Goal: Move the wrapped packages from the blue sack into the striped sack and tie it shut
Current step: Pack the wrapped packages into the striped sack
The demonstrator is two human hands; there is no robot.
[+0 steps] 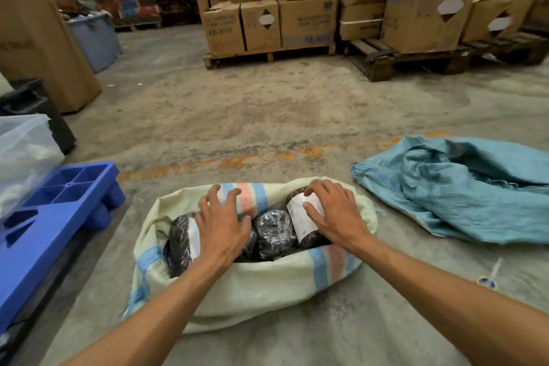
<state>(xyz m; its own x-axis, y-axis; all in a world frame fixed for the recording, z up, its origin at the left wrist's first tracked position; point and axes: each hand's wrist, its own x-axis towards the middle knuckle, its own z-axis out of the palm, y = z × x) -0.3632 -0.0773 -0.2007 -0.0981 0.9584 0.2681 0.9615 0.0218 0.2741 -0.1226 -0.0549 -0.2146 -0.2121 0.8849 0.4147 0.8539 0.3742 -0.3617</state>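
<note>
The striped sack [261, 285], pale with blue and pink bands, stands open on the floor in front of me. Inside lie dark packages in clear wrap: one at the left [179, 244], one in the middle [274, 233], one at the right with a white label [303, 214]. My left hand [221, 226] rests flat on the left package with fingers spread. My right hand [334, 211] lies on the right package, fingers apart over its label. The blue sack [463, 187] lies crumpled and slack on the floor to the right; its inside is hidden.
A blue plastic pallet [56, 226] lies close at the left, with a clear bag [23, 154] above it. Wooden pallets with cardboard boxes [267, 24] stand at the back. A tall carton [38, 38] is at the far left. A tape roll [487, 282] lies by my right arm.
</note>
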